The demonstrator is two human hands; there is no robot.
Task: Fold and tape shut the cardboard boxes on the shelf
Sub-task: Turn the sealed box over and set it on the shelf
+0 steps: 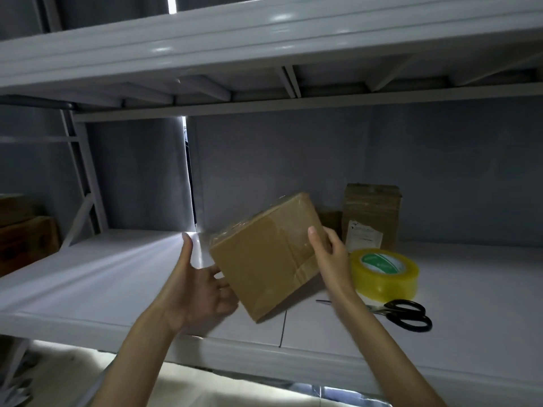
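On the far left we see dark brown cardboard boxes (pixel 26 236) sitting on another shelf. In front of us is the wide white metal shelf (pixel 102 277).

Our left hand (pixel 199 289) is wide open, with the thumb pointing up and the fingers spread. The fingers touch the lower left side of the small brown cardboard box with clear tape on it (pixel 264 257). The box is shut and tilted, held up just over the shelf between our two hands.

Our right hand (pixel 326 251) is on the right side of the box. Its fingers are mostly straight and press flat on the box.

Behind the box, a stack of flat brown cardboard (pixel 371 215) stands against the back wall. Near the right hand sits a fat yellow roll of clear tape (pixel 385 273). Just in front of the roll lie black-handled scissors (pixel 405 314), flat on the shelf.
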